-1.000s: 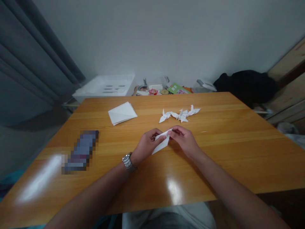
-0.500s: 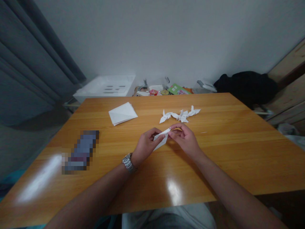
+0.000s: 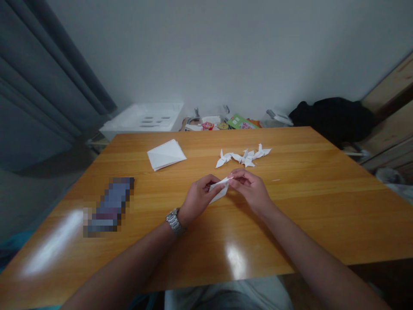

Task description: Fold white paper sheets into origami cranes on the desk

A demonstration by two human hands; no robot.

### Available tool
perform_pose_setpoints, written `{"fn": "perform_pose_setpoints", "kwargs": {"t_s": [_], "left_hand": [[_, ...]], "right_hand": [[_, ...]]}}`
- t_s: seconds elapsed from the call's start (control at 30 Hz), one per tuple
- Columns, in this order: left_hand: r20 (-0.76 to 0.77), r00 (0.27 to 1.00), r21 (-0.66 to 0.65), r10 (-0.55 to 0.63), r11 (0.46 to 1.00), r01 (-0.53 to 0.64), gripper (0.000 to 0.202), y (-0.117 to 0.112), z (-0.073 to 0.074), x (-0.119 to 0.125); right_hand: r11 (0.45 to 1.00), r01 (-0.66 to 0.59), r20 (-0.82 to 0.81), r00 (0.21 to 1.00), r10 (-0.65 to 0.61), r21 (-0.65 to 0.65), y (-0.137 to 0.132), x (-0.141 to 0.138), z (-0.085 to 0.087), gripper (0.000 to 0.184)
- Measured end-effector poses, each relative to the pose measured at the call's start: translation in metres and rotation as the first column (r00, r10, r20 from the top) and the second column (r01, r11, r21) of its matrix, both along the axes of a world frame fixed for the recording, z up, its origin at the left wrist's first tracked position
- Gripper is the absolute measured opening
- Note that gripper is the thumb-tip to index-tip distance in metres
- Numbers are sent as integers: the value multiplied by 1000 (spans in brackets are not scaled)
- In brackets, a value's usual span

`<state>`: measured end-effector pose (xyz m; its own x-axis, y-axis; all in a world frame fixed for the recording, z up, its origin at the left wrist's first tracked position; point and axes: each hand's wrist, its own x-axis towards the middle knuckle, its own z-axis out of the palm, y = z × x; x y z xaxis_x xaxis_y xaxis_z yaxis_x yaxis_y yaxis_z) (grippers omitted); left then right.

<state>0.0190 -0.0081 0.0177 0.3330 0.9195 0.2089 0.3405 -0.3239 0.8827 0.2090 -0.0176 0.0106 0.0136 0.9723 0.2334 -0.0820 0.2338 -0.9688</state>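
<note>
A small folded white paper [image 3: 218,193] is held just above the wooden table [image 3: 290,224], between both hands. My left hand [image 3: 199,196], with a metal watch [image 3: 174,220] on its wrist, pinches the paper's left side between thumb and fingers. At the upper right corner my right hand [image 3: 251,188] closes thumb and fingertips on the paper's edge. The fingers partly cover the folds there. Just beyond my hands, several white origami cranes [image 3: 247,157] stand in a row. A stack of white paper sheets [image 3: 166,155] lies farther back to the left.
A blurred-out dark phone-like object [image 3: 111,204] lies on the table's left. Behind the far edge are a white tray-like box [image 3: 145,116], a green booklet [image 3: 242,122] and a black cloth-like heap [image 3: 334,118]. A thin paper scrap [image 3: 275,180] lies right of my right hand.
My right fingers have drawn in closer over the paper's upper right corner. The paper has tilted slightly and less of it shows. My left hand has barely moved.
</note>
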Motion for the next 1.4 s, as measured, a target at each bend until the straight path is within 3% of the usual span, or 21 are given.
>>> {"fn": "perform_pose_setpoints", "kwargs": {"t_s": [0.27, 0.4, 0.67, 0.83, 0.93, 1.07, 1.4], "left_hand": [[24, 1000, -23, -9, 1000, 10, 33, 1, -3, 0], [-4, 1000, -25, 9, 1000, -9, 33, 0, -3, 0], [-5, 1000, -73, -29, 997, 28, 33, 1, -4, 2], [43, 999, -100, -31, 994, 36, 33, 1, -4, 2], [52, 997, -101, -48, 993, 53, 35, 1, -3, 2], [80, 988, -110, -132, 984, 140, 34, 1, 0, 0], [67, 994, -197, -92, 975, 103, 36, 13, -5, -8]], "right_hand": [[994, 47, -83, 995, -56, -102, 2, -4, -6, 27], [997, 1, -26, 1000, -3, -72, 0, -2, -2, 27], [998, 68, 134, 989, -67, -5, -2, -2, 4, 32], [999, -10, 62, 998, 13, -42, -2, -2, 3, 33], [995, -58, 18, 998, 59, -79, 0, -1, 3, 46], [980, -137, 73, 986, 149, -143, 0, 2, 3, 31], [978, -53, 74, 995, 69, -204, 0, 3, -1, 33]]}}
